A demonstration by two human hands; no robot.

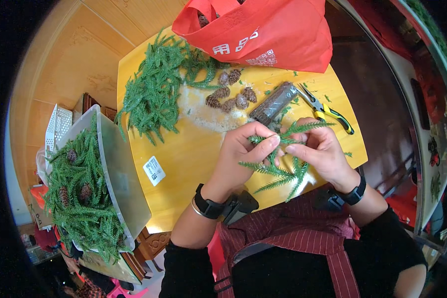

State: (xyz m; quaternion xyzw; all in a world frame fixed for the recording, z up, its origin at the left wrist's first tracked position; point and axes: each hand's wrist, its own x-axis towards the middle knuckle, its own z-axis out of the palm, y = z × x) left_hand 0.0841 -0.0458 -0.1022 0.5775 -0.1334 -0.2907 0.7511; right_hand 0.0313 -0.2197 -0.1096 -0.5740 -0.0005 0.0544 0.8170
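Between my two hands is a green artificial pine sprig (284, 174), its needled branches spreading out below and to the right. My left hand (246, 149) pinches it near the middle with thumb and fingertips. From the other side my right hand (323, 151) grips the same sprig, thumb and fingers pressed together. The two thumbs almost meet, and the spot between them is largely covered by my fingers. Just beyond my hands lies a bundle of thin dark brown sticks (275, 103) in clear wrap. Yellow-and-black pliers (328, 108) rest to its right, jaws slightly apart.
Several pine cones (228, 94) lie mid-table amid pale dust. A pile of green sprigs (156, 87) covers the far left of the yellow table (193, 184). A red bag (263, 35) stands at the back. Left of the table, a plastic bin (121, 174) holds finished-looking branches with cones (86, 192).
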